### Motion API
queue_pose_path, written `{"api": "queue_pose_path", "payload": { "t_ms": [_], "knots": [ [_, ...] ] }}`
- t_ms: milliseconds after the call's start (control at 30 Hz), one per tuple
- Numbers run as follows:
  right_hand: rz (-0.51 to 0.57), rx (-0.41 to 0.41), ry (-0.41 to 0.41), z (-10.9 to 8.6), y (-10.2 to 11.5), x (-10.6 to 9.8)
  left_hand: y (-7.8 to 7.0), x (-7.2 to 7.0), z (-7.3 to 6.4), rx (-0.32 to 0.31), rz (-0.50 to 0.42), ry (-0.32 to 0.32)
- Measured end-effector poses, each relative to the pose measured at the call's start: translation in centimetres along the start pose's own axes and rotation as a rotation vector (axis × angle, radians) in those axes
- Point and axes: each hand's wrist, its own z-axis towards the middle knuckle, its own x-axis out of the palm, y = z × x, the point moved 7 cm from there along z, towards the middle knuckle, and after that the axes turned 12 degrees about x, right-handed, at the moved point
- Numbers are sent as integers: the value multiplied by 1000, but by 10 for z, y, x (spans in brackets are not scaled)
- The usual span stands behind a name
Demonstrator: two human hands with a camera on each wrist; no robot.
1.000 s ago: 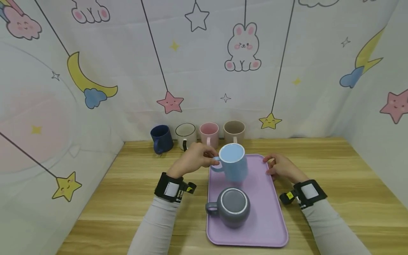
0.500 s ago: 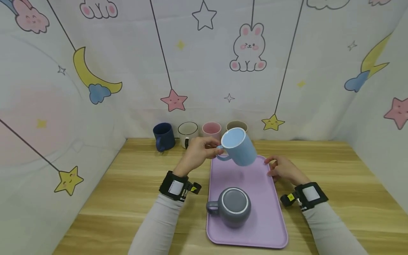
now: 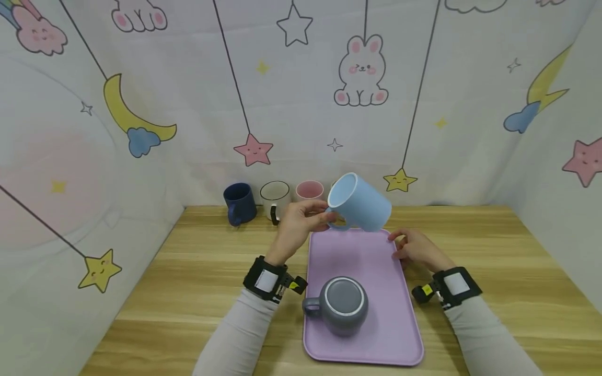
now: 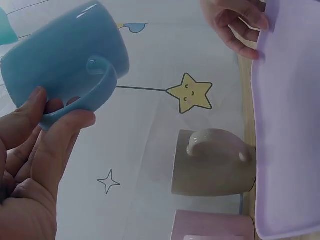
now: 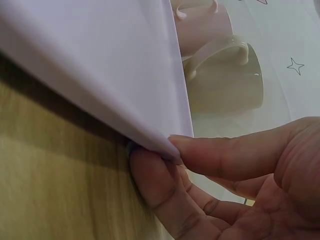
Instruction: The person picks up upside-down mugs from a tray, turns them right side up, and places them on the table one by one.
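Two hands busy, folks: left hand (image 3: 298, 224) pinching handle of light blue mug (image 3: 364, 204), mug tilted in air by far end of lilac tray (image 3: 390, 318). Right hand (image 3: 417, 248) grips tray's right edge near far corner, thumb above, finger beneath. Danger, we reckon: with handle-only hold, mug's weight could swivel it loose, dropping it on tray or knocking beige mug (image 4: 215, 167) behind. Should right hand tug, we fear sliding tray toppling base-up grey mug (image 3: 344, 308).
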Motion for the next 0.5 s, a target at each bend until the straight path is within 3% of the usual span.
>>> {"api": "queue_pose_path", "payload": {
  "t_ms": [233, 500],
  "knots": [
    [-3, -10, -7, 0, 2, -2, -7, 4, 7, 23, -33, -39],
    [13, -33, -4, 2, 0, -1, -12, 16, 19, 42, -189, -53]
  ]
}}
